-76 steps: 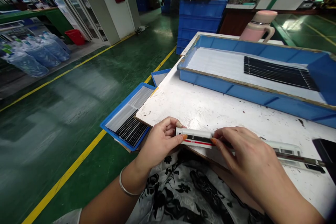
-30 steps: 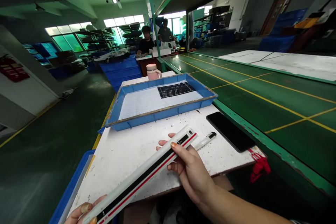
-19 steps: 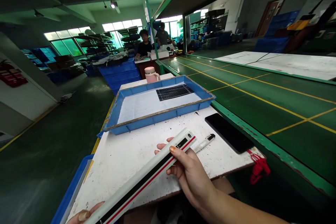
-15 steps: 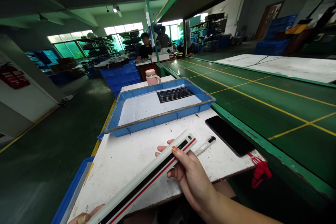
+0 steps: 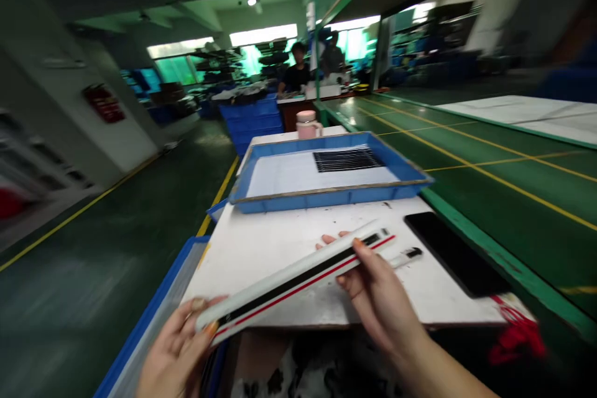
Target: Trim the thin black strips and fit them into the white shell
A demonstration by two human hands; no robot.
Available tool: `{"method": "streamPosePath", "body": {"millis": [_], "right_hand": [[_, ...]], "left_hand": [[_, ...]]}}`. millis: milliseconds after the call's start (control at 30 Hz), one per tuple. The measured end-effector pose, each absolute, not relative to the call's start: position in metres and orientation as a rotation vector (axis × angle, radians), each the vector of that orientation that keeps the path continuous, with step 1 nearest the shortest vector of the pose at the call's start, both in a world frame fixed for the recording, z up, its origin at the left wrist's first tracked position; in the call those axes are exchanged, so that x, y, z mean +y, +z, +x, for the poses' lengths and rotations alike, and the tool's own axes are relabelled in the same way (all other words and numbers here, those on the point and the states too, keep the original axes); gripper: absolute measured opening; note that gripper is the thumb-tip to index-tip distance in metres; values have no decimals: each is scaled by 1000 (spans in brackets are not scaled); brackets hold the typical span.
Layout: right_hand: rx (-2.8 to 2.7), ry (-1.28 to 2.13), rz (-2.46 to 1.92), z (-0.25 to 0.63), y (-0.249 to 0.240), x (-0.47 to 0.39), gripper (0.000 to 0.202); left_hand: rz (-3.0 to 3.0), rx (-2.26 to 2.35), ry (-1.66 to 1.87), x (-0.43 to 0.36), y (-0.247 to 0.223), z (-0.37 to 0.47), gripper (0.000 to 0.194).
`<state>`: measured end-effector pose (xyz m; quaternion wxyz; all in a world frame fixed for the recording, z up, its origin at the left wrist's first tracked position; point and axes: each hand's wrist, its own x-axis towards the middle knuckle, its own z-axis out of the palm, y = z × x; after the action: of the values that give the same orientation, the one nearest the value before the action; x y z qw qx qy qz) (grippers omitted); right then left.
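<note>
A long white plastic strip (image 5: 298, 280) with a black band and a red line along it lies slanted between my hands, above the table's near edge. My left hand (image 5: 180, 345) is closed on its lower left end. Near the upper right end, my right hand (image 5: 377, 286) grips it, thumb on top and fingers beneath. Just past my right hand, a white utility knife (image 5: 407, 257), partly hidden, rests on the white table (image 5: 265, 245). To its right lies a black phone (image 5: 454, 252). Motion blurs the strip's markings.
A blue tray (image 5: 326, 199) lined with white holds a block of dark strips (image 5: 347, 160). Behind it stands a pink mug (image 5: 306, 124). Red cord (image 5: 517, 329) hangs off the table's right corner. A blue bin (image 5: 153, 311) is at lower left. Two people sit far back.
The view has swung left, so the surroundings sit further right. The strip's left end has risen into view and lies flatter, with my left hand now plainly visible on it.
</note>
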<state>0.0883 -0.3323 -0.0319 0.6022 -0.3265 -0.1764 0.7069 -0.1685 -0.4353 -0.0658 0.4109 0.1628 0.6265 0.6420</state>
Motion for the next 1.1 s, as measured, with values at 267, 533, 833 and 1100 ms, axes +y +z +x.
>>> {"method": "streamPosePath", "body": {"millis": [267,533,833,1100], "right_hand": [[-214,1573,-980,109,-37,-301,18],[-222,1572,-998,124,-49,-296,10],[-210,1580,-978,126,-59,-292,16],[-259,1530,-987,115,-54,-300,17]], "left_hand": [[1008,1520,2036,-411,-35,-112,35],[1395,1813,1953,-410,-42,-96,48],[1409,1856,1984,-406,-41,-96,48],[1400,1808,1984,-405,-44,-93,44]]}}
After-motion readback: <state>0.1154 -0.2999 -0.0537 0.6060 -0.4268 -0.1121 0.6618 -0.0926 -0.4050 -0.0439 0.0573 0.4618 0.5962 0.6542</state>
